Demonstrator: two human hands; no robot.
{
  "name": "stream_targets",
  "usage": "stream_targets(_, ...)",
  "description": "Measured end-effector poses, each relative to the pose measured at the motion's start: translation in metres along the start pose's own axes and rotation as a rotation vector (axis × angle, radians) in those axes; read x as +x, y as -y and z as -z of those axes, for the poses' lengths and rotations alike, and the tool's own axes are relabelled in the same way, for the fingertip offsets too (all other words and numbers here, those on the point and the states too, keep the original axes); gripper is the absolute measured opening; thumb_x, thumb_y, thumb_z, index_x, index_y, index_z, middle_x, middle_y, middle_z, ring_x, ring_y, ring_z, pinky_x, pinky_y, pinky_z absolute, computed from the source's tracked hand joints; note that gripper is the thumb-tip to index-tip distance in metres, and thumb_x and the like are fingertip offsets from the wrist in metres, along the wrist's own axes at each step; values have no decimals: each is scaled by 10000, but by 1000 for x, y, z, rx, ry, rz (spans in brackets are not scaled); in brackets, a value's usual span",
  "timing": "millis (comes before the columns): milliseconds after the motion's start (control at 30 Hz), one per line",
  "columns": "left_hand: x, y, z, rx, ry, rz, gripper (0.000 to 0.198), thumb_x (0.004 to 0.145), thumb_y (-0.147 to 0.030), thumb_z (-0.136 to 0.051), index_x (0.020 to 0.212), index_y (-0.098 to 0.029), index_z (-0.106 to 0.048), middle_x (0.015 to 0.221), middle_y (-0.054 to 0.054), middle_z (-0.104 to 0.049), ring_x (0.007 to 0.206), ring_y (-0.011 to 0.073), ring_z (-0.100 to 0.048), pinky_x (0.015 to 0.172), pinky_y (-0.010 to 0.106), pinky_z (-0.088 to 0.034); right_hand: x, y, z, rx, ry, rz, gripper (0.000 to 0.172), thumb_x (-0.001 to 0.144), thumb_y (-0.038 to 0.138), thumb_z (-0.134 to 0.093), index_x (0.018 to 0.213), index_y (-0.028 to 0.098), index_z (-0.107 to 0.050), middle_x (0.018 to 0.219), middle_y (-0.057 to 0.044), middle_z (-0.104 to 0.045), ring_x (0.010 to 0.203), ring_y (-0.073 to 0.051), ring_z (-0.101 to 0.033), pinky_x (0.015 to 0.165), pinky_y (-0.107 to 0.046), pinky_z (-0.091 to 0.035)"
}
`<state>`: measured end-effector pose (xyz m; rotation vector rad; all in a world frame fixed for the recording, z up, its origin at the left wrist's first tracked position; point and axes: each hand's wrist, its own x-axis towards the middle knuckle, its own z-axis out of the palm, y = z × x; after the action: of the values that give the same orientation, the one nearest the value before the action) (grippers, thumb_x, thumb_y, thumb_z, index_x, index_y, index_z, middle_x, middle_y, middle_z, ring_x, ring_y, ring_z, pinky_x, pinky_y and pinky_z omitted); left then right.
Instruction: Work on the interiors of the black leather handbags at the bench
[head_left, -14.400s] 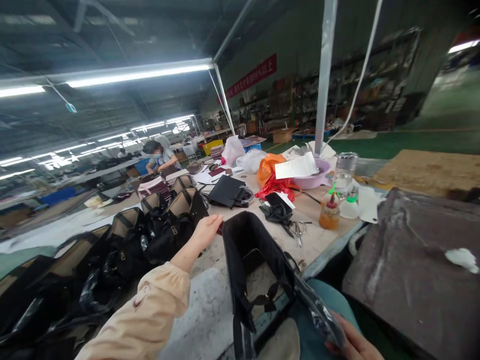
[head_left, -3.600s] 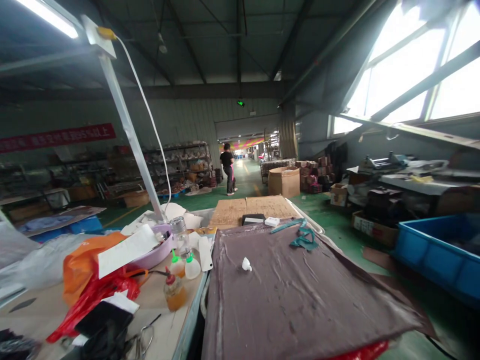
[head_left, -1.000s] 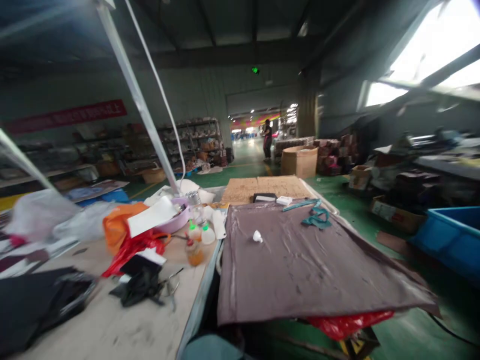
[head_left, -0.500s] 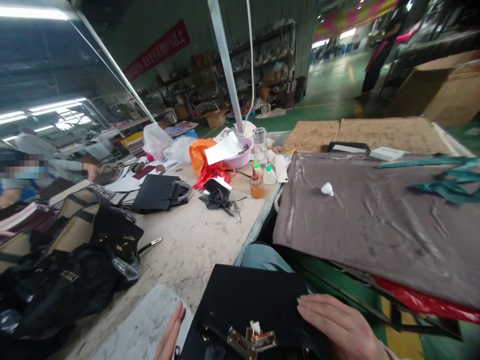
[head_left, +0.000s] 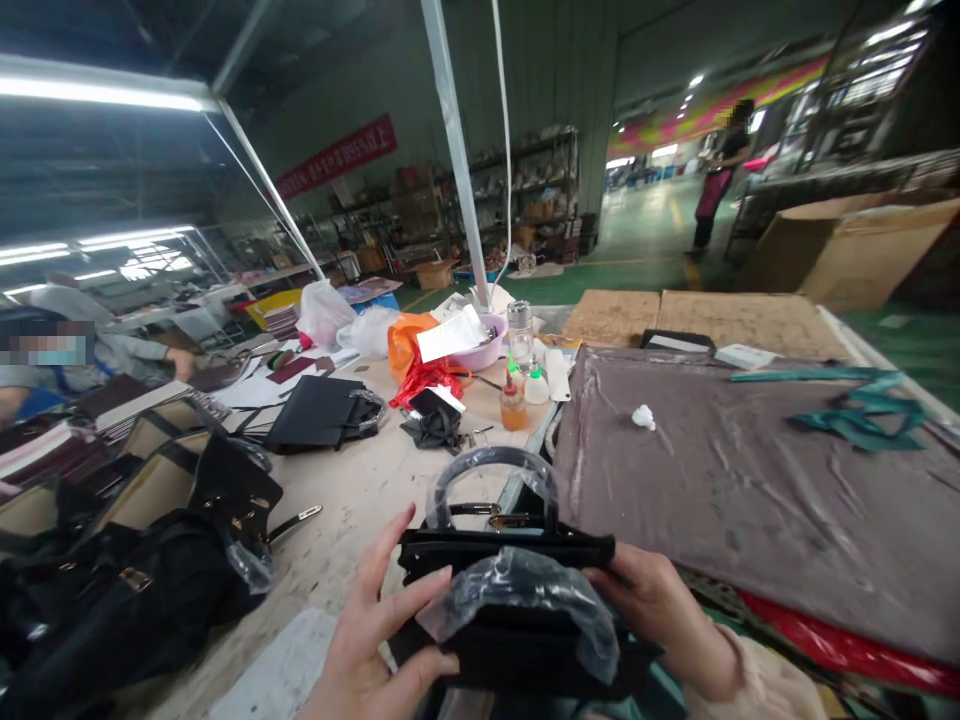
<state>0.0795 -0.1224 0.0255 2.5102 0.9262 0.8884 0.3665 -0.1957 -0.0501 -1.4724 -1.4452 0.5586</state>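
Note:
A black handbag (head_left: 517, 635) stands upright in front of me, its top edge facing up. Its two arched handles are wrapped in clear plastic, one at the far side and one folded toward me. Gold-coloured fittings show near the far handle. My left hand (head_left: 382, 620) grips the bag's left end, with thumb and fingers around the corner. At the right end, my right hand (head_left: 660, 610) holds the bag's edge, its fingertips partly hidden behind it. The bag's lower part falls outside the view.
Black handbags (head_left: 150, 540) are piled on the left of the table (head_left: 352, 510). Farther back are a flat black bag (head_left: 319, 412), a glue bottle (head_left: 514, 405) and a purple basin (head_left: 491, 345). A brown-covered table (head_left: 720, 470) stands right. One person (head_left: 112, 350) sits left; another (head_left: 716, 180) stands far back.
The handbag has turned from lying with its clasp facing up to standing with its handles on top. My left hand has closed on its left end; the right hand has shifted to the edge.

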Motion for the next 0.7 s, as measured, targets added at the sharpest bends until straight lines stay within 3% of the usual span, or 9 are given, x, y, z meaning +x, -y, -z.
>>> stream_targets(200,5,23,0,101,57,-47,365,693,-339,-636,1048,-259,-605,1432,67,-263,1245,306,-357,976,435,-386,-2,3,1,38,74,-94,304,817,428,-515,811,158,-654,711,-26,-636,678,-165,-558,620,-238,-460)
stream_targets(433,5,56,-2,223,13,-31,306,662,-430,-637,907,-246,-647,1259,56,-504,1086,263,-532,878,338,-484,7,27,6,105,12,-7,199,866,300,-475,911,182,-629,776,3,-632,703,-125,-555,656,-202,-430)
stream_targets(533,8,56,-1,224,-13,37,317,661,-461,-621,867,-221,-644,1163,62,-569,1007,254,-578,801,308,-519,11,34,6,85,-27,27,192,867,268,-469,903,192,-641,770,4,-636,701,-121,-563,663,-199,-426)
stream_targets(700,21,41,5,129,0,81,295,672,-455,-618,818,-199,-598,1031,51,-621,934,214,-598,809,277,-492,15,41,2,128,-102,22,212,848,275,-500,1009,209,-621,894,-10,-653,808,-138,-583,750,-217,-428)
